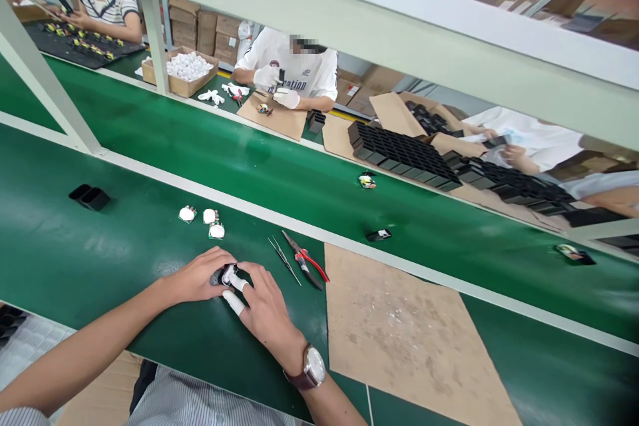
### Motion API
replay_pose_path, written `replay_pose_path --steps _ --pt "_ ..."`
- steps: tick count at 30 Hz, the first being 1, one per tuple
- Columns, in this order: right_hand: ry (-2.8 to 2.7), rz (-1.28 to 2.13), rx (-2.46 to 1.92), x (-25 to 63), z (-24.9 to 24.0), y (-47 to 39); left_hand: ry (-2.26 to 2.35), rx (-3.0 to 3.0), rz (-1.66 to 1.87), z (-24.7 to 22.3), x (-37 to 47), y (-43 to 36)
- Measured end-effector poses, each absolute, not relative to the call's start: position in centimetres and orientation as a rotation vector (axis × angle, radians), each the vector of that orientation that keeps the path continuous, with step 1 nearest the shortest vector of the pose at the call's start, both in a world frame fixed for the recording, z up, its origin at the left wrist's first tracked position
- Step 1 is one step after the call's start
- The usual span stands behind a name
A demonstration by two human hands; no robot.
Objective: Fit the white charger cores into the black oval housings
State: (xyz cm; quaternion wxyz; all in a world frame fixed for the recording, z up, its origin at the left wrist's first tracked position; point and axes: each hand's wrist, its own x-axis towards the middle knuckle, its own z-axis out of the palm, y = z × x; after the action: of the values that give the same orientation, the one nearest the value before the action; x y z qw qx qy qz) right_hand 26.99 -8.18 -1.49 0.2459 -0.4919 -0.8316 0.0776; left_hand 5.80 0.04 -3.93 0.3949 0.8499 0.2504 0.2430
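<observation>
My left hand [208,274] is closed around a small black plastic housing [217,277], held just above the green bench. At the housing's open end sits a white part [229,273]. My right hand [265,299], with white finger cots on two fingers, grips this end, and a covered fingertip presses on the white part. Beyond my hands lie a small circuit board with a round white top [187,214] and two similar boards [216,231]. Tweezers [284,261] and red-handled pliers [305,261] rest to the right of my hands.
Two black housings [90,197] stand at left. A cardboard sheet [394,326] covers the bench at right. Behind a pale divider, a green conveyor belt [279,166] carries scattered parts. Co-workers sit across, by rows of black housings [404,153]. A shelf beam [349,20] crosses overhead.
</observation>
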Motion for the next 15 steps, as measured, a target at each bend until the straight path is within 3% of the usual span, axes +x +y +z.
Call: replay_pose_path --steps 6,15 --pt "-2.027 0.428 -1.281 28.0 -2.1 -7.7 0.660 2.135 0.694 -3.5 5.1 -0.3" --pt "-2.120 0.574 -1.203 29.1 -1.7 -6.5 0.542 2.254 0.844 -3.9 5.2 -0.1"
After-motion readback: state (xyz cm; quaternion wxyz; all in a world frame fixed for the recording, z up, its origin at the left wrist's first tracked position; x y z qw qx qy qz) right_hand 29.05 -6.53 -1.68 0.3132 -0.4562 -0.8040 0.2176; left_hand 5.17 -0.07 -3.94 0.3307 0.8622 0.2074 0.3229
